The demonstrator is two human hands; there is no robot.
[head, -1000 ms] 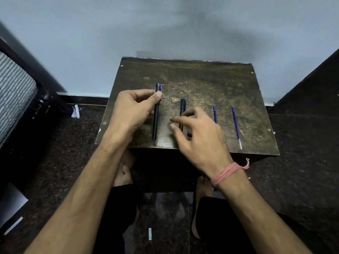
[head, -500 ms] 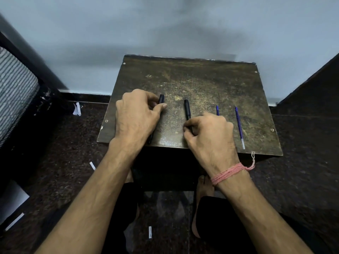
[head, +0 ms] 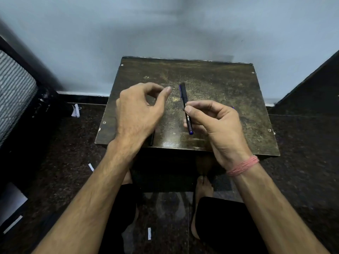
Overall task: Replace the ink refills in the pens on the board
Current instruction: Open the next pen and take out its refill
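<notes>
A worn dark wooden board [head: 220,85] stands in front of me against the wall. My right hand [head: 216,123] pinches a black pen [head: 184,97] with a blue end by its middle and holds it lifted over the board's centre. My left hand [head: 137,110] hovers to the left of that pen, fingers loosely curved, with nothing in it. Below the left wrist, only the near end of a second black pen [head: 151,139] shows on the board. A blue refill tip [head: 233,107] peeks out behind my right hand; the rest of the refills is hidden.
A pale wall rises right behind the board. The dark speckled floor [head: 302,162] has white paper scraps [head: 76,110] on it. A striped grey object [head: 12,85] is at the left and a dark panel [head: 311,81] at the right. My bare feet are under the board's near edge.
My right hand has picked the middle pen up off the board. My left hand has let go of the left pen and risen, leaving that pen lying on the board.
</notes>
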